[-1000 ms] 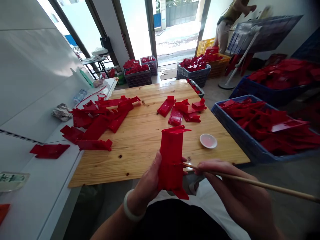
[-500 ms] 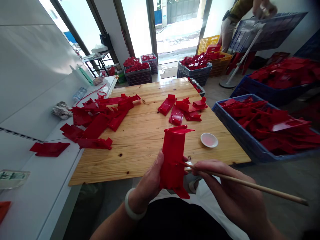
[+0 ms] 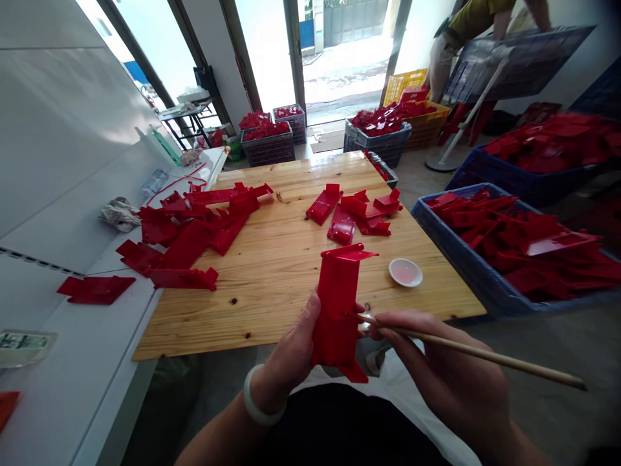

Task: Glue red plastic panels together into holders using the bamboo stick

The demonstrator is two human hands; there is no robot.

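My left hand (image 3: 286, 349) grips a folded red plastic part (image 3: 337, 310) upright above the near edge of the wooden board, with its fingers hidden behind the part. A pale bangle (image 3: 257, 401) circles that wrist. My right hand (image 3: 436, 362) pinches a long thin wooden stick (image 3: 475, 349). The stick's pale tip rests at the red part's right side. Loose red plastic pieces (image 3: 354, 213) lie on the board, and a small white dish (image 3: 405, 272) with a pinkish film stands to the right.
A blue crate (image 3: 485, 252) of red parts stands to the right, with another behind it. Dark baskets and a yellow crate hold more by the doorway. Red pieces spill onto a white counter (image 3: 111, 272) on the left. A person (image 3: 466, 32) works at the back right.
The stick has swung slightly, its far end now lower and shorter in view. The red part has shifted a little right. The person at the back has moved and straightened.
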